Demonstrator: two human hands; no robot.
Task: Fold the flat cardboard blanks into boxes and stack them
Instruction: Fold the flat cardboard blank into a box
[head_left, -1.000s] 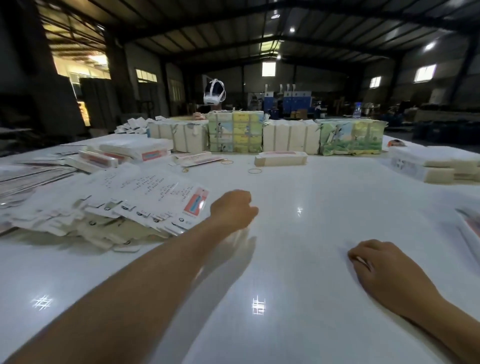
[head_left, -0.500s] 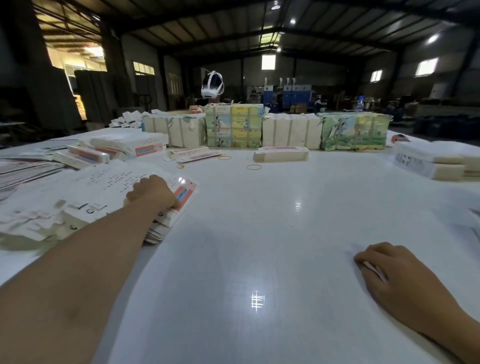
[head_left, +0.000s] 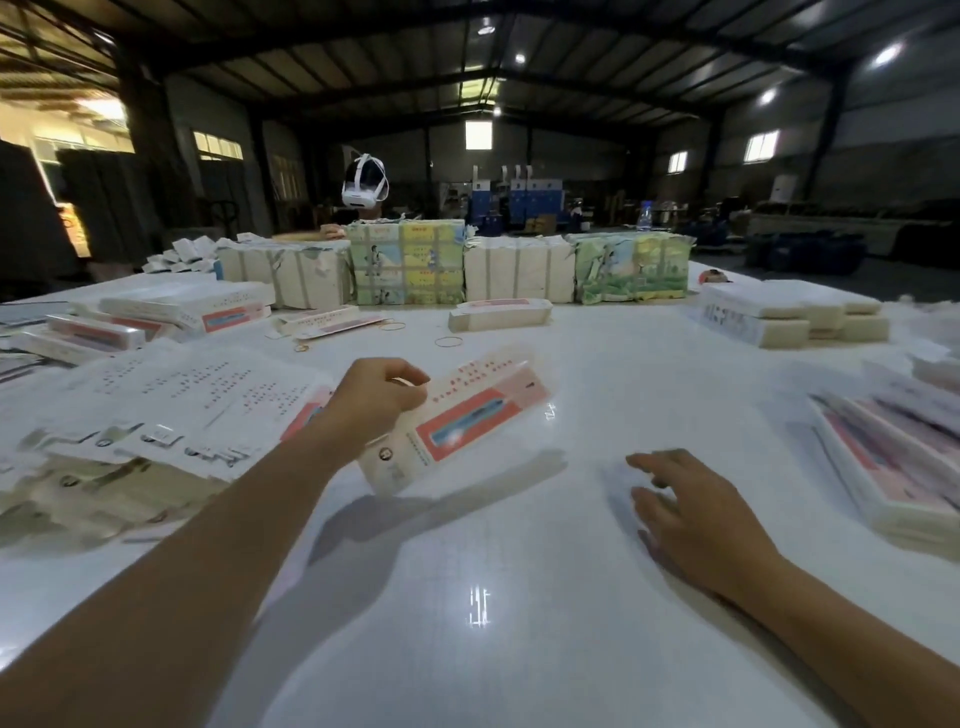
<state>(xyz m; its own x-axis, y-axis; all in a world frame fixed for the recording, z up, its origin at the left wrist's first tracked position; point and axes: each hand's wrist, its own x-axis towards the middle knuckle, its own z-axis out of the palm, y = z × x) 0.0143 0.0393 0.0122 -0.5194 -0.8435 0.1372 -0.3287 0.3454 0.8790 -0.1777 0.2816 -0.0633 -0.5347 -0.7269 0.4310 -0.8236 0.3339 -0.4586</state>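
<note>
Pinching one flat cardboard blank (head_left: 457, 421) by its upper edge, the left hand (head_left: 371, 397) is holding it tilted above the glossy white worktop (head_left: 478, 623), toward the left of the middle; the blank is a thin printed sheet with a red panel and rows of small text. The right hand (head_left: 696, 514) is lying released on the worktop, fingers spread and relaxed, grasping nothing. A fanned pile of blanks (head_left: 171, 410) is sitting along the left edge, just beside the left hand. Paper-wrapped bundles (head_left: 514, 267) are lining the far edge, with a rubber band (head_left: 448, 341) lying in front of them. Folded boxes (head_left: 893, 467) are stacked at the right edge.
</note>
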